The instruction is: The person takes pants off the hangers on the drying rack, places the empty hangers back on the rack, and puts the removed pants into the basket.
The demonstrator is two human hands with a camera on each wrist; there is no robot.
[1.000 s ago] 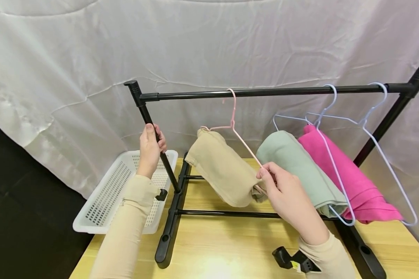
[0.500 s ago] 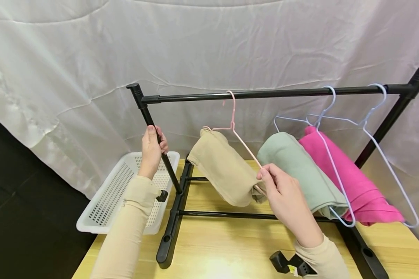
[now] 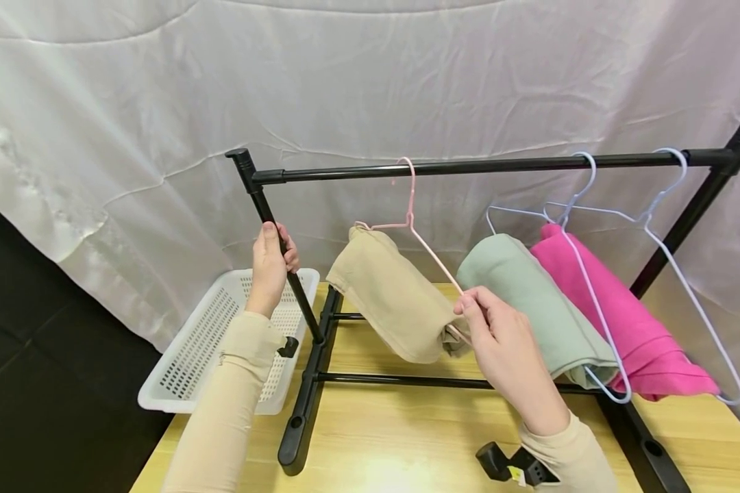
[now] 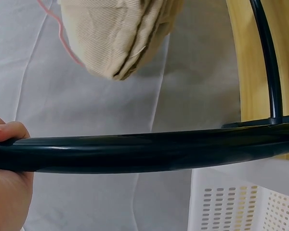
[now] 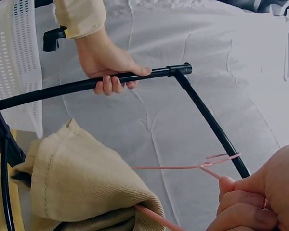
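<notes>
My left hand (image 3: 269, 267) grips the left upright of a black garment rack (image 3: 358, 172), its fingers wrapped round the tube, as the right wrist view also shows. With thumb and fingertips, my right hand (image 3: 506, 335) pinches the near arm of a pink hanger (image 3: 411, 205), whose hook sits over the rack's top bar. Folded beige trousers or similar cloth (image 3: 395, 294) drape over that hanger's lower bar. To the right, a sage-green cloth (image 3: 524, 301) and a magenta cloth (image 3: 617, 315) hang on two light-blue hangers (image 3: 582, 260), hooked on the same bar.
A white perforated basket (image 3: 179, 370) stands left of the rack, at the table's left edge. The rack's feet (image 3: 299, 431) rest on the wooden table (image 3: 395, 438). Behind everything hangs a pale curtain (image 3: 345, 75). Dark floor lies at the left.
The view shifts slightly. Both hands keep their holds, and the pink hanger with the beige cloth stays at nearly the same spot on the bar.
</notes>
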